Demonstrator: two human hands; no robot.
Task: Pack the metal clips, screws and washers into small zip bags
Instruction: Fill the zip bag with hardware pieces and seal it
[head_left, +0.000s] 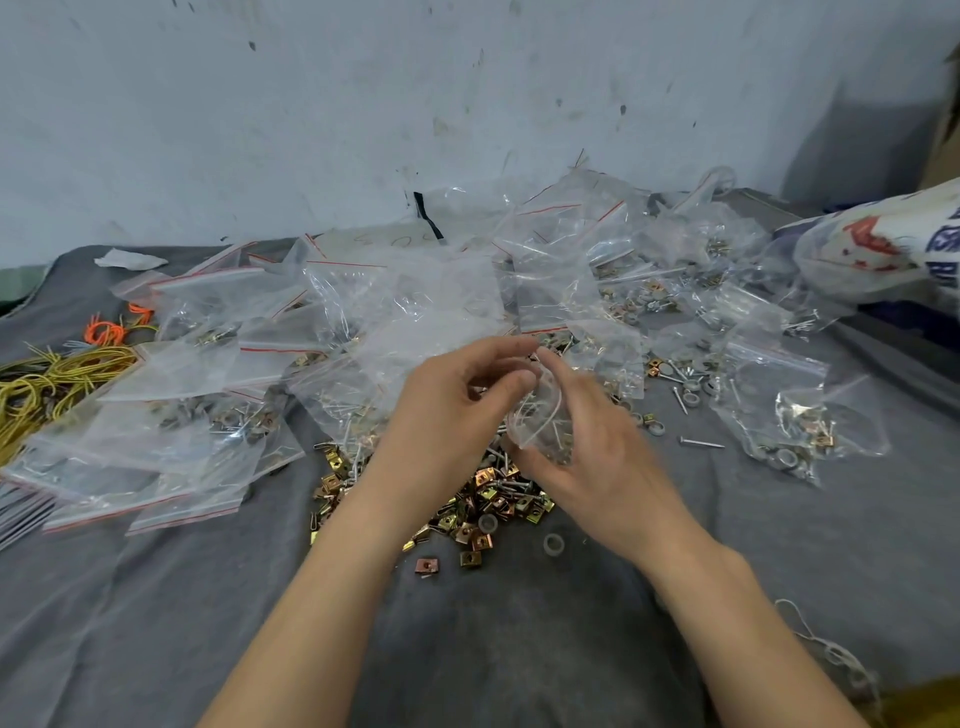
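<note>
Both hands hold one small clear bag just above the pile. The left hand pinches its top edge with curled thumb and fingers. The right hand cups it from below, fingers bent round the thin, crinkly plastic. A few thin silver bits show inside it, too blurry to name.

Under the hands lies a heap of small square clips, shiny gold and copper. Round grey washers and a long thin screw lie beside it on the soft grey cloth. Filled bags with red strips are heaped left and right. Yellow strings lie far left.
</note>
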